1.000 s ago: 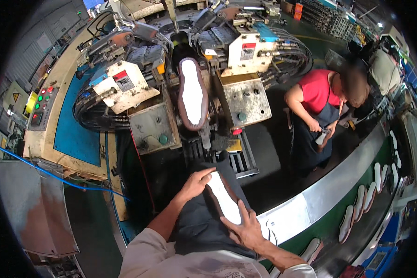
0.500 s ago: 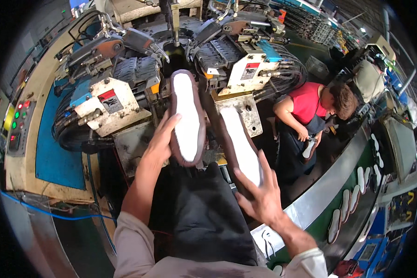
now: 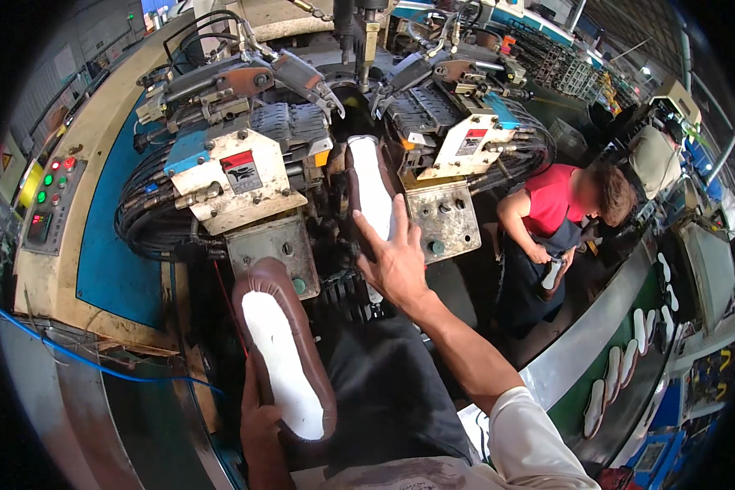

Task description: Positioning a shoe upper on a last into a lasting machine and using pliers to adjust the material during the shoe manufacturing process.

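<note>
Low and to the left, my left hand is closed round the lower end of a brown shoe upper, whose white insole faces up. A second brown shoe upper, also white side up, lies with its far end at the mouth of the lasting machine. My right hand grips this one at its near end, fingers over the white insole. My palm hides that end.
A control panel with lit buttons stands at the left. On the right a conveyor carries several white-soled shoe pieces. Beside it, a person in a red top handles another shoe. A blue hose runs at lower left.
My left hand has drawn its shoe upper back from the machine, down and left. My right hand has moved the other upper leftward and forward to the machine's mouth.
</note>
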### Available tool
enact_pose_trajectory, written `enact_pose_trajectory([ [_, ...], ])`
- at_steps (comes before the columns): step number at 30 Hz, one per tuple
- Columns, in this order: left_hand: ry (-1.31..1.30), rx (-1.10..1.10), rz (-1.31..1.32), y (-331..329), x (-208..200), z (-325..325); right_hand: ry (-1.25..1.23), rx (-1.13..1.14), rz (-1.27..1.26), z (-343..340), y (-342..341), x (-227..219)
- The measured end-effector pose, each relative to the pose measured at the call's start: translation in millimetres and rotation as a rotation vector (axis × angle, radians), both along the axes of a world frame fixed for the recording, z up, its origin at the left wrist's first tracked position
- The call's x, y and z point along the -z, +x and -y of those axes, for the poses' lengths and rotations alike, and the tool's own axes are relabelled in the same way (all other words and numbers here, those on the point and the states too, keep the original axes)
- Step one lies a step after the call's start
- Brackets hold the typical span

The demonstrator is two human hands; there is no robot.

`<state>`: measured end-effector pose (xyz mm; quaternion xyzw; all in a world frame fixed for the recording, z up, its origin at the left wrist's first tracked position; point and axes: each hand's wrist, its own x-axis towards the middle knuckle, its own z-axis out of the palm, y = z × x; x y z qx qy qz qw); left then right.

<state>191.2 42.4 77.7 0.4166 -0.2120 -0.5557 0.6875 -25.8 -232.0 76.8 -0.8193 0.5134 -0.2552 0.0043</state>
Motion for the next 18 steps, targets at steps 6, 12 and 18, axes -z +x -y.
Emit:
enact_pose_trajectory([
  [6, 0.044, 0.064, -0.019, -22, 4, -7, -0.225, -0.191, 0.018, 14, -6, 13],
  [12, 0.217, 0.081, -0.083, -59, -7, 17, -0.257, -0.186, 0.009, 63, 14, 2],
  [18, 0.256, 0.233, 0.127, -64, 16, 49, -0.360, -0.120, -0.083, 140, 46, -2],
])
